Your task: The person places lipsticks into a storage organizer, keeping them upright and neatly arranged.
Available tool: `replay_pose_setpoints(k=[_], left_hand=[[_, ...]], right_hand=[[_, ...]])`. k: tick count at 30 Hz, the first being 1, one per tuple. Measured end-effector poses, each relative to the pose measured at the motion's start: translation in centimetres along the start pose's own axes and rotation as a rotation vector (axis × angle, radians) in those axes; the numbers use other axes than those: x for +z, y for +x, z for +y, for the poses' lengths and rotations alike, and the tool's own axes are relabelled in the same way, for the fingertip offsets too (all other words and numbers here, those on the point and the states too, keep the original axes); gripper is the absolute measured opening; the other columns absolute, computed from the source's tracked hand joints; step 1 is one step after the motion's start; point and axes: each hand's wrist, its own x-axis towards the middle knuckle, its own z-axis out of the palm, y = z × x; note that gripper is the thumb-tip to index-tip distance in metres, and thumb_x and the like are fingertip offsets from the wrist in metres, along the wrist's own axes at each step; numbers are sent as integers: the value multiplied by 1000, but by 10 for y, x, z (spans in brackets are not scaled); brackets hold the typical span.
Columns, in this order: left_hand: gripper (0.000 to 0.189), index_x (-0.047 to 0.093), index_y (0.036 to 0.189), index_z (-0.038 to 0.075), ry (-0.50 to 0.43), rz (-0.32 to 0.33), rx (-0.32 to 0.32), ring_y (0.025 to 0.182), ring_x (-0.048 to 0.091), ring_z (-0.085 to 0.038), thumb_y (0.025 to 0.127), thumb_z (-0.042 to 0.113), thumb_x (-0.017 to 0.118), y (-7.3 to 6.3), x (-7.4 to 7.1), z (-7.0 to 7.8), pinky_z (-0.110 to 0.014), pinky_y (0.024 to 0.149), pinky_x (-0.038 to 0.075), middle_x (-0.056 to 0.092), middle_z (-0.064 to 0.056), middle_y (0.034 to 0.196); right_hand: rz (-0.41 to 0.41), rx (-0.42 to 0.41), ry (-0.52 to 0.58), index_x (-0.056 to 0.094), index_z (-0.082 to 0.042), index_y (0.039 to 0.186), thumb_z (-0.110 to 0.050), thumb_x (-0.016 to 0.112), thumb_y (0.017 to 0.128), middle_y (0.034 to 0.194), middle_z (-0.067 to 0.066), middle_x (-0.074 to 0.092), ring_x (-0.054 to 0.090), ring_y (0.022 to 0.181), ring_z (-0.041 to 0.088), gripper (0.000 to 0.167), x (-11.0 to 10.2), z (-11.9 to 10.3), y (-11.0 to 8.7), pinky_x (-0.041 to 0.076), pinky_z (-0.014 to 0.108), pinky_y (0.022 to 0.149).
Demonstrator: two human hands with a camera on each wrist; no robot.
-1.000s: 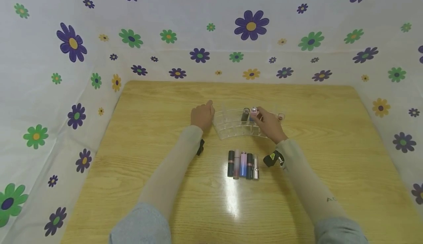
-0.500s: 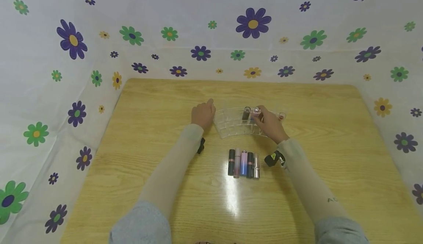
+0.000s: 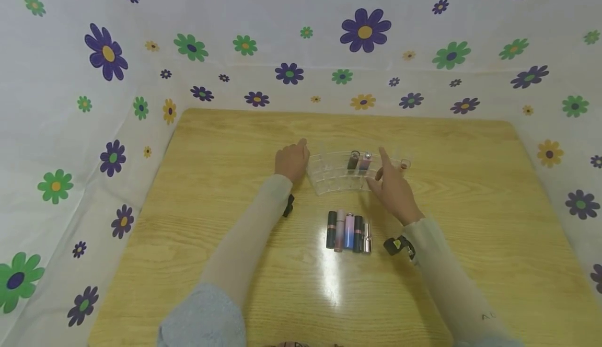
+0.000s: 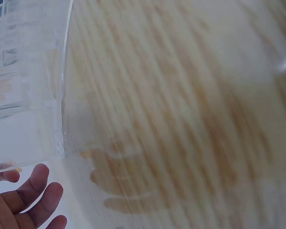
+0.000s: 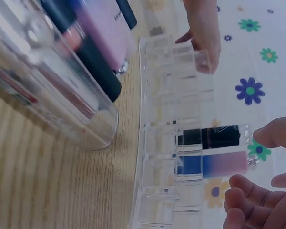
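- The step in hand looks like standing lipsticks in the clear acrylic lipstick organizer (image 3: 325,182); the pink-and-blue lipstick (image 3: 365,162) appears seated and released.
- The right hand (image 3: 394,187), at four o'clock of the organizer's middle, is empty, its fingers spread wide just beside that lipstick.
- The left hand (image 3: 292,161), at nine o'clock by the organizer's end, has loosely bent fingers set apart; whether they press on the plastic I cannot tell.
- The next move probably calls for reaching toward six o'clock to the row of five tubes (image 3: 349,232) lying side by side on the table (image 3: 226,242).
- The pink-and-blue lipstick stands roughly upright near one o'clock, blue below, pink above, with a beaded silvery top.
- Just beside it, toward nine o'clock, stands a black lipstick (image 3: 353,161); a clear-topped tube (image 3: 405,165) shows at three o'clock.
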Motion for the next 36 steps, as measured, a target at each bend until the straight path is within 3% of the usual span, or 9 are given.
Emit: replay_pose_setpoints(k=[7,15,19,23,26,36], left_hand=[[40,53,125,10,-1,-4,-6,80,66,-33,100,25,26,-2,-3,3,-44,70,51,70,-17,94],[39,54,121,10,14,13,5,73,64,-32,99,25,26,-1,0,2,-43,65,50,69,-17,85],[41,54,124,10,3,4,0,76,65,-33,100,25,25,0,-1,2,-43,67,50,69,-17,90],[41,53,125,11,2,1,-3,79,65,-34,100,26,25,0,-1,2,-44,69,50,69,-18,93],[39,54,121,10,9,3,-3,77,65,-34,100,25,25,0,-1,2,-45,68,50,69,-17,89],[40,52,127,12,22,-9,-18,81,66,-34,100,25,26,-1,-4,5,-45,71,51,70,-18,95]], right_hand=[[16,-48,-64,24,-5,146,-26,57,92,92,11,60,40,47,11,66,-1,-6,-30,33,25,42],[-107,-62,-88,37,-4,140,-24,57,92,98,12,62,46,55,10,55,5,-8,-63,38,24,46],[-135,-116,-106,51,-3,129,-22,60,89,97,10,63,56,68,14,45,12,-5,-75,48,28,57],[-109,-217,-200,62,-4,114,-21,68,82,98,10,63,60,84,20,36,21,1,-81,53,34,71],[-90,-268,-243,65,-5,107,-20,72,78,99,11,63,59,82,20,33,26,4,-83,52,34,70],[-113,-282,-244,66,-9,106,-21,74,74,104,13,59,52,76,16,35,29,9,-87,47,30,64]])
